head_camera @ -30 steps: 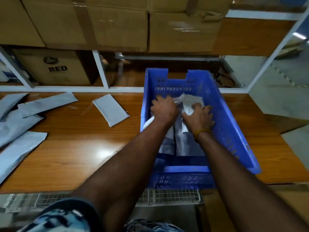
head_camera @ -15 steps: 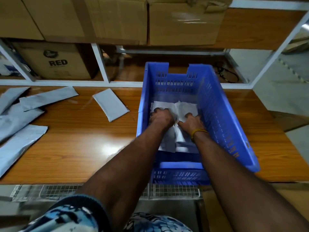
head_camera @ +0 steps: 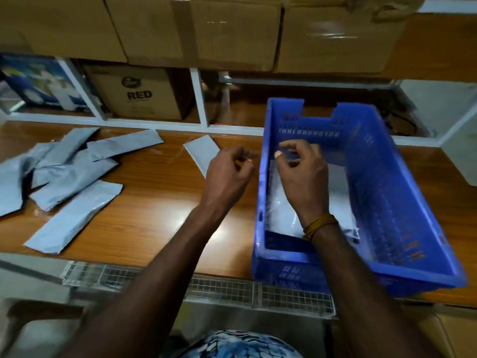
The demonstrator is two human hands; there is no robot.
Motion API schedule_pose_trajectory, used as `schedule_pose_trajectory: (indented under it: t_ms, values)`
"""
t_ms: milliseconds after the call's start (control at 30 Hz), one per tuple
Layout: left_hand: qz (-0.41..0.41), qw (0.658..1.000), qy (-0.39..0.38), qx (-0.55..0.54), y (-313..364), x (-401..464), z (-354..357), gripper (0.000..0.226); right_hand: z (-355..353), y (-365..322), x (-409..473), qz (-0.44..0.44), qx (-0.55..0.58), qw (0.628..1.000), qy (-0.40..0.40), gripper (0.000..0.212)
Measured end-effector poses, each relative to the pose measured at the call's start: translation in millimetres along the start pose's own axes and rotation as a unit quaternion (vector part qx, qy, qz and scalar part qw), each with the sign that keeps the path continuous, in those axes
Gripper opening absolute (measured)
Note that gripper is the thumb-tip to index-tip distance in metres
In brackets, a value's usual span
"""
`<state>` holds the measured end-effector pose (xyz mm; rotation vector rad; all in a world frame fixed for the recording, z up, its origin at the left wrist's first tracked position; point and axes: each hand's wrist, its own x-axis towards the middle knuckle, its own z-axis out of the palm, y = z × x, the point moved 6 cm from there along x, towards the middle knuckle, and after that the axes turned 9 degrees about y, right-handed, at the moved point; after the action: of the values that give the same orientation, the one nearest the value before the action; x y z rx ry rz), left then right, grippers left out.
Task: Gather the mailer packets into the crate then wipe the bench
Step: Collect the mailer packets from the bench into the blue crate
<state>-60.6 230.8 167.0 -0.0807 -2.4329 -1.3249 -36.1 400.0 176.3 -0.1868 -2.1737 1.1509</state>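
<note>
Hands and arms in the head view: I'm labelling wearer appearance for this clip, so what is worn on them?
Both forearms are bare, with no gloves on the hands. The right hand has a band of orange-yellow thread wound several times round its wrist. The left hand shows no band, watch or ring. At the bottom edge, a blue-and-white patterned garment is visible.

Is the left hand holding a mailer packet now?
No, the left hand is empty, raised above the bench beside the blue crate.

The wooden bench [head_camera: 144, 202] carries grey mailer packets [head_camera: 67, 177] at left, one packet [head_camera: 202, 152] farther back, and — right — a blue crate [head_camera: 387, 202].
</note>
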Motion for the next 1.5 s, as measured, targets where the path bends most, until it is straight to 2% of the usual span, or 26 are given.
schedule_pose_trajectory:
  t_ms: [267, 433, 567, 733, 933, 1033, 1133, 1267, 1400, 1500]
  values:
    - [-0.072, 0.996, 0.048, 0.013, -89, -17, -112, 0.017, 97, -86, -62, -0.040, 0.025, 0.993, -0.113, 0.021]
    - [-0.103, 0.990, 0.079, 0.058, -149, -24, -183, 0.017, 179, -123, -121, -0.055, 0.012, 0.977, -0.206, 0.020]
    - [-0.149, 0.981, 0.065, 0.105, -210, -24, -225, 0.020, 239, -135, -163, -0.063, -0.025, 0.962, -0.265, 0.022]
    - [-0.201, 0.963, 0.007, 0.179, -290, -24, -257, 0.032, 293, -133, -200, -0.065, -0.088, 0.945, -0.308, 0.026]
    - [-0.209, 0.942, -0.090, 0.248, -353, -24, -270, 0.055, 326, -119, -232, -0.051, -0.174, 0.917, -0.355, 0.039]
    - [-0.198, 0.921, -0.119, 0.314, -373, -21, -271, 0.056, 331, -113, -238, -0.042, -0.210, 0.905, -0.368, 0.045]
    - [-0.218, 0.911, -0.125, 0.327, -387, -19, -269, 0.049, 333, -105, -235, -0.035, -0.236, 0.899, -0.366, 0.048]
    - [-0.184, 0.915, -0.122, 0.337, -380, -21, -256, 0.045, 337, -97, -224, -0.027, -0.260, 0.896, -0.359, 0.049]
    - [-0.121, 0.905, -0.137, 0.384, -363, -23, -233, 0.047, 340, -87, -214, -0.021, -0.265, 0.896, -0.356, 0.049]
    - [-0.109, 0.901, -0.134, 0.398, -355, -17, -218, 0.046, 341, -76, -202, -0.010, -0.265, 0.899, -0.348, 0.048]
